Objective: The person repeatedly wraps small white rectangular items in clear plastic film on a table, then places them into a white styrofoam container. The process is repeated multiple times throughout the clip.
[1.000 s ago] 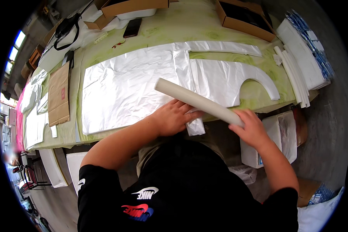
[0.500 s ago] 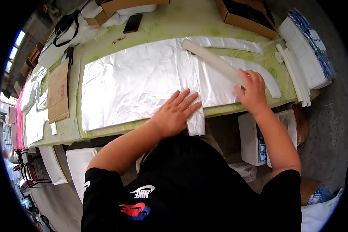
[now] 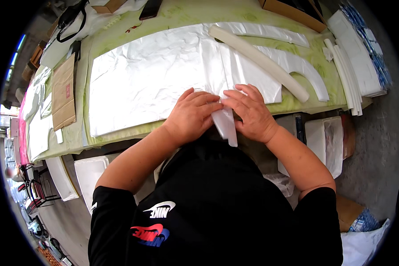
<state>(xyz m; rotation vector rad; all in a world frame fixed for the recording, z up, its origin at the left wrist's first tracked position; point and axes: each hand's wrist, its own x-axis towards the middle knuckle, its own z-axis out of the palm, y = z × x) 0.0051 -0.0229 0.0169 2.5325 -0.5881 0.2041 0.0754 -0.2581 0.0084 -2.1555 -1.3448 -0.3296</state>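
A large, shiny white plastic sheet [image 3: 146, 75] lies flat and wrinkled on the table, with a narrow folded strip [image 3: 226, 126] hanging over the front edge toward me. My left hand [image 3: 191, 110] is closed on the left side of that strip, its thumb beneath and partly hidden. From the right, my right hand [image 3: 252, 113] grips the same strip near the left fingertips, its fingers bent over the film. A long off-white tube [image 3: 259, 62] lies slanted across the sheet's right part, touched by neither hand.
Curved white plastic pieces [image 3: 312, 73] lie to the right, near several thin white rolls [image 3: 343, 77]. A flat piece of cardboard [image 3: 64, 93] is at the left. At the back are a phone [image 3: 150, 9] and a cardboard box [image 3: 297, 13]. White bins [image 3: 323, 142] stand below the table.
My right hand has left the tube and moved left to the folded strip. The tube now lies free on the sheet. My left hand went from lying flat to gripping the strip.
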